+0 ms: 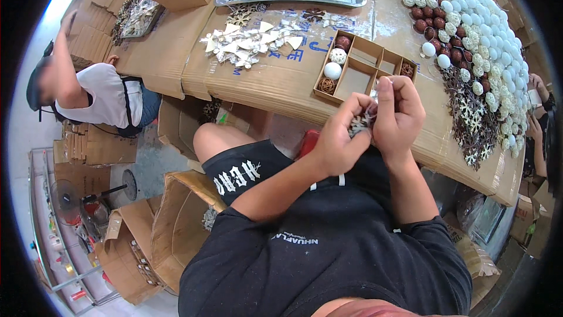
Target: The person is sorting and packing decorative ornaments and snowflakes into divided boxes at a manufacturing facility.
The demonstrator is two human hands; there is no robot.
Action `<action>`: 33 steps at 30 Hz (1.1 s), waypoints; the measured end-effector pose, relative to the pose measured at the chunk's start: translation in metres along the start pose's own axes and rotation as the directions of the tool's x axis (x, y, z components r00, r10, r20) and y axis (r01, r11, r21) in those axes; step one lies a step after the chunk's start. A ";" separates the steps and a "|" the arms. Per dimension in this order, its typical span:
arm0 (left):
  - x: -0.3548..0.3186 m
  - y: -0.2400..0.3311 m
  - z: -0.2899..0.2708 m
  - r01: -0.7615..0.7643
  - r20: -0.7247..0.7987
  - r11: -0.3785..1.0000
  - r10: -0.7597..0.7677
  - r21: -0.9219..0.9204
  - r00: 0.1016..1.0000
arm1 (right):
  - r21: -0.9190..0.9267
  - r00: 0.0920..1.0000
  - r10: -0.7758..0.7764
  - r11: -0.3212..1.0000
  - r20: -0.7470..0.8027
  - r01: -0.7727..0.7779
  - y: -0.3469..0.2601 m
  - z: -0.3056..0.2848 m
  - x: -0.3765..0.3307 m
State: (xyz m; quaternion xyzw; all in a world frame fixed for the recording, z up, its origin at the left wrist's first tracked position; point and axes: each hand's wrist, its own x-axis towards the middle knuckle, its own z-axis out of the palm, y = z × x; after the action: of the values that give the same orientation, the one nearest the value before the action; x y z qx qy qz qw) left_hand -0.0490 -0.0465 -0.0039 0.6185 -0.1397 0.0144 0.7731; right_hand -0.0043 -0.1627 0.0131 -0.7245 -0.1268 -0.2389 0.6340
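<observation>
Both my hands are close together over the near edge of the table. My left hand (pixel 345 138) is closed around greyish-brown snowflake ornaments (pixel 359 122), partly hidden by the fingers. Beside it, my right hand (pixel 399 115) is in a pinch, thumb against forefinger; what lies between them is too small to make out. Just beyond the hands sits a divided cardboard box (pixel 358 78). Its left column holds a dark red ball (pixel 343 43), a white woven ball (pixel 337 55), a plain white ball (pixel 332 70) and a brown rattan ball (pixel 326 86). Another rattan ball (pixel 406 70) is at its right.
White wooden ornaments (pixel 240 47) lie piled left of the box. A metal tray (pixel 293 2) of dark pieces stands behind. Rows of white balls (pixel 489 30) and dark snowflakes (pixel 469 120) cover the right side. Another person (pixel 102 91) is at the left, cartons (pixel 182 217) below.
</observation>
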 end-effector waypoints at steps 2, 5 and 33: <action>-0.003 0.002 -0.001 -0.039 0.029 0.998 0.038 0.047 0.999 | 0.029 1.000 0.011 1.000 -0.013 -0.011 0.003 0.001 -0.001; -0.004 -0.001 0.001 0.120 0.024 0.983 -0.118 -0.141 0.993 | 0.051 1.000 0.021 0.999 -0.009 -0.021 0.008 0.002 -0.004; 0.033 0.008 -0.057 -0.094 0.304 0.995 0.095 -0.016 0.948 | 0.186 0.803 0.487 0.803 0.345 -0.566 -0.007 -0.017 0.029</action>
State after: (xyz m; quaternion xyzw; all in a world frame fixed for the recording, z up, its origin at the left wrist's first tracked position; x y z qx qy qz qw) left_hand -0.0080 0.0052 0.0005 0.6056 -0.2865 -0.0442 0.7411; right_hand 0.0143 -0.1818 0.0350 -0.6600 -0.0393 0.0739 0.7466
